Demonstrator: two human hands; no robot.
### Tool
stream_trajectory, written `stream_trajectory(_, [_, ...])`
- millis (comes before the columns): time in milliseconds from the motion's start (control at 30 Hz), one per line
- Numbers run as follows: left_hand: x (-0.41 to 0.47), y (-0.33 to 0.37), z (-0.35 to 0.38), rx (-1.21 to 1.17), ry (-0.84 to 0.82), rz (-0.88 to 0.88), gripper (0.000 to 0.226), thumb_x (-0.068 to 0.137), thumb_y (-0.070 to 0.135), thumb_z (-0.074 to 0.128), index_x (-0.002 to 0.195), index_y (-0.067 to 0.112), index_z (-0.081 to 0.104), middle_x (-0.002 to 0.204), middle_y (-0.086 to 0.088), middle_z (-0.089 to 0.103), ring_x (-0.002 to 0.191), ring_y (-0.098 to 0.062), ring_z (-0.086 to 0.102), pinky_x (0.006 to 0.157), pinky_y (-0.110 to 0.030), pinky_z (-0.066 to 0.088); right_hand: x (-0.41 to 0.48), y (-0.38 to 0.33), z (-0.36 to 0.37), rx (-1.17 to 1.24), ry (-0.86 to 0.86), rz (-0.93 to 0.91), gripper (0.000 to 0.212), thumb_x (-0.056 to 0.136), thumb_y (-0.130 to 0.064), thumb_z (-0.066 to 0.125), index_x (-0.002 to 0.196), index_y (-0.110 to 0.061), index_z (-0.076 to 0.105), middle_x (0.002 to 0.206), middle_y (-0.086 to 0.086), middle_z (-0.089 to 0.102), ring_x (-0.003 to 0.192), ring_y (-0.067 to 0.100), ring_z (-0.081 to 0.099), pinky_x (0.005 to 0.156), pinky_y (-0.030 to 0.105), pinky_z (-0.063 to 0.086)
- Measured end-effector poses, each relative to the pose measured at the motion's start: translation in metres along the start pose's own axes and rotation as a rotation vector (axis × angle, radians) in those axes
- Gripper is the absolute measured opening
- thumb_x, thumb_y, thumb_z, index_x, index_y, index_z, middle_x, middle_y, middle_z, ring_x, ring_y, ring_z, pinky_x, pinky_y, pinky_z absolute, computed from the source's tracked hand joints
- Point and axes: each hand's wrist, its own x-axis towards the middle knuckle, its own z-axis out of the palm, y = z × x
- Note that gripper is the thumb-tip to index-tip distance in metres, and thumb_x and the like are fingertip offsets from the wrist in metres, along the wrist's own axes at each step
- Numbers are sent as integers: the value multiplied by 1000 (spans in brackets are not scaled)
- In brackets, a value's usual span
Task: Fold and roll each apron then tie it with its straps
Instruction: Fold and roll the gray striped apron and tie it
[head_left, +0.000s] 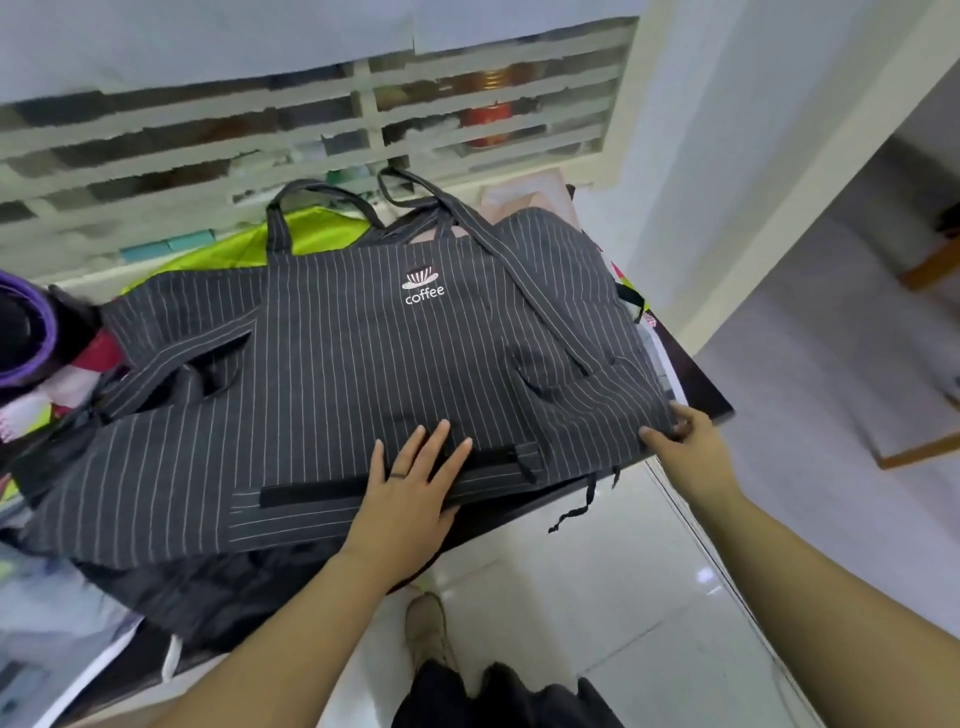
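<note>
A slatted screen (311, 119) closed off the far side of the table (693, 376). A clothes pile (47, 358) crowded the apron (363, 364) on the left. The right edge stood open.

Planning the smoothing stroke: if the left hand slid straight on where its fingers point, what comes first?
The left hand lies on the striped apron; beyond bare cloth, it would probably first meet the strap lying diagonally across it.

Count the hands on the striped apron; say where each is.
2. The left hand lies flat on the striped apron near its front edge; the right hand grips its right corner.
</note>
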Motion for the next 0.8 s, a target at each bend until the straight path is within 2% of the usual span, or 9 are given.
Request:
stream_trajectory(100, [3, 2, -6, 35, -61, -8, 78, 98, 46, 37, 137, 34, -29, 147, 4, -35, 145, -22, -19, 114, -57, -6, 6, 2, -7, 106, -42, 79, 26, 89, -30, 65, 95, -6, 57, 85, 5, 62, 82, 22, 58, 65, 29, 43])
stream_trajectory(233, [7, 7, -15, -31, -96, -14, 65, 97, 43, 23, 135, 37, -29, 144, 6, -35, 146, -23, -18, 114, -55, -8, 12, -11, -30, 451, -86, 82, 18, 88, -19, 64, 78, -7, 56, 73, 8, 57, 73, 21, 57, 70, 30, 49])
stream_trajectory(333, [7, 14, -19, -51, -93, 75, 66, 74, 48, -6, 137, 39, -25, 147, 9, -31, 146, -20, -19, 111, -50, -16, 18, -7, -49, 433, 60, 28, 22, 81, -15, 62, 61, -11, 53, 64, 6, 46, 70, 22, 44, 72, 38, 41])
stream_trajectory(433, [6, 24, -16, 16, -176, 135, 62, 83, 47, 0, 140, 39, -24, 145, 7, -36, 138, -17, -30, 111, -56, -15, 16, 8, -51, 317, 62, 91, 15, 70, -23, 60, 66, -9, 55, 66, 7, 50, 71, 24, 47, 78, 48, 48])
stream_trajectory(500, [7, 28, -15, 27, -235, 119, 63, 98, 39, 22, 144, 39, -21, 143, 6, -39, 135, -18, -32, 111, -59, -15, 16, 18, -46, 251, -31, 119, 11, 76, -13, 60, 69, -9, 52, 71, 9, 55, 71, 25, 52, 84, 51, 49])
stream_trajectory(567, [8, 29, -16, 36, -251, 109, 67, 100, 35, 29, 141, 39, -24, 142, 4, -40, 134, -19, -32, 110, -59, -15, 16, 20, -42, 216, -96, 114, 10, 86, -9, 59, 77, -11, 58, 81, 9, 63, 73, 22, 59, 82, 43, 50])
stream_trajectory(667, [9, 30, -19, 50, -233, 133, 54, 94, 42, 7, 135, 40, -28, 143, 4, -40, 135, -18, -32, 108, -57, -18, 19, 16, -37, 162, -58, 51, 17, 89, -19, 63, 84, -3, 63, 81, 13, 67, 72, 26, 62, 73, 39, 51])
stream_trajectory(733, [10, 32, -20, 33, -205, 154, 63, 74, 46, -12, 135, 41, -28, 143, 5, -38, 136, -16, -31, 107, -57, -20, 24, 13, -38, 96, 74, 21, 20, 89, -15, 61, 83, 4, 61, 77, 14, 60, 67, 25, 54, 63, 32, 46])
stream_trajectory(800, [11, 39, -19, 3, -191, 170, 67, 76, 47, -10, 142, 40, -23, 146, 8, -35, 140, -17, -28, 108, -58, -20, 26, 11, -39, -6, 172, -10, 14, 91, -10, 56, 85, 2, 60, 77, 12, 57, 68, 25, 49, 55, 27, 38])
